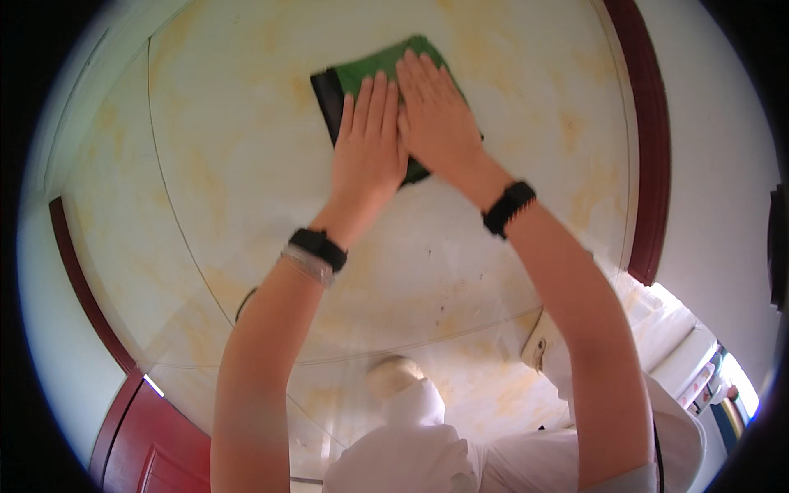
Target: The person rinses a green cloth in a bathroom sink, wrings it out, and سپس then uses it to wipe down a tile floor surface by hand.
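Note:
A flat, folded piece of green fabric (374, 64) with a black band (328, 100) along its left side lies on the pale tiled floor (246, 123). It may be a folded bag or garment; the kind is not clear. My left hand (370, 152) lies flat on its left and near part, fingers stretched out and pointing away from me. Beside it, my right hand (441, 123) presses flat on the right part, fingers also straight. The two hands touch or nearly touch at the thumbs, and they cover much of the fabric. Both wrists wear black bands.
Dark red skirting (652, 148) runs along the white wall at right. At the lower left stands a red door (156, 444). My white-trousered legs (403, 460) and light shoes (538, 343) are below, and white furniture (686, 361) stands at the lower right.

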Tool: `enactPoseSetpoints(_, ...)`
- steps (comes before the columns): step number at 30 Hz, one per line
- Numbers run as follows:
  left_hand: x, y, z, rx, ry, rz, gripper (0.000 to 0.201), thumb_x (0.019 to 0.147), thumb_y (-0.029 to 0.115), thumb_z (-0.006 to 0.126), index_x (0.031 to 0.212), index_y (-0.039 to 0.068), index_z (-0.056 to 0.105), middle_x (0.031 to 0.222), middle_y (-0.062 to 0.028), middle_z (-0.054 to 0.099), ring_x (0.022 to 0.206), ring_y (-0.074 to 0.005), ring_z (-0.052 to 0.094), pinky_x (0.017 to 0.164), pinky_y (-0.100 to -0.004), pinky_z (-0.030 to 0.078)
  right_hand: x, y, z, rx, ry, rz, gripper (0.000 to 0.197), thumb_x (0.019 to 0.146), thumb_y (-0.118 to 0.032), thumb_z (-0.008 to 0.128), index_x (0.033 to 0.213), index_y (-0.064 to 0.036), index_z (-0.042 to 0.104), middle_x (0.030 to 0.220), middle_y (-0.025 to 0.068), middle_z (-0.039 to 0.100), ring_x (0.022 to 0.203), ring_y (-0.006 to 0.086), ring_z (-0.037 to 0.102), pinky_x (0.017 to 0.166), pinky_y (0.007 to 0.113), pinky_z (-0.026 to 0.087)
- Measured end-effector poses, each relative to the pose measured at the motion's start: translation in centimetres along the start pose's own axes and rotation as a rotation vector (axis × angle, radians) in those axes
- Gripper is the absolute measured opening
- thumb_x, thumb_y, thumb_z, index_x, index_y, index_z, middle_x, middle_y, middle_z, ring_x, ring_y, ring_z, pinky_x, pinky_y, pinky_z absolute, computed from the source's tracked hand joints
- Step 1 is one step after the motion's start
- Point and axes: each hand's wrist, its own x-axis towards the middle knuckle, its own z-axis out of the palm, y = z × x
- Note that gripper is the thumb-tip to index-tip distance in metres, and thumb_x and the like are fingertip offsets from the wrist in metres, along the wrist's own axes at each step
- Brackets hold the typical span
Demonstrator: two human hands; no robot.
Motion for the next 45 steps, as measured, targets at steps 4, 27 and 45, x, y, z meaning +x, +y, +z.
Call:
enactPoseSetpoints(4,6.6,-1.3,0.7,0.077,0.121,0.024,0.05,0.095,0.024,0.032,0.138,0.0,0.026,0.146,-0.0145,0.024,0.137,-0.0272,0.019,0.112,-0.0416,0.015,5.7,4.5,1.2,-0.193,0.156,-0.026,0.052,0.093,-0.028,0.034,0.137,-0.0007,0.032,0.145,0.0129,0.028,0.134,0.0258,0.025,0.111,0.039,0.018)
enactPoseSetpoints(27,-9.2,8.4,2.2,-0.128,-0.085,-0.074,0.051,0.092,0.023,0.036,0.132,-0.008,0.033,0.142,-0.0229,0.029,0.134,-0.0335,0.026,0.109,-0.0469,0.018,-11.3,-0.2,-1.3,-0.018,-0.27,-0.033,0.057,0.09,-0.029,0.037,0.138,0.0007,0.027,0.147,0.0142,0.022,0.137,0.0271,0.02,0.112,0.041,0.016)
enactPoseSetpoints(45,5.3,0.1,0.8,0.036,0.132,0.018,0.05,0.094,0.025,0.034,0.137,0.0,0.029,0.145,-0.0129,0.027,0.136,-0.0248,0.022,0.112,-0.0404,0.017,3.2,3.7,-0.8,-0.094,0.232,0.002,0.049,0.085,-0.026,0.045,0.125,0.0025,0.045,0.134,0.0163,0.043,0.124,0.0284,0.04,0.106,0.039,0.029)
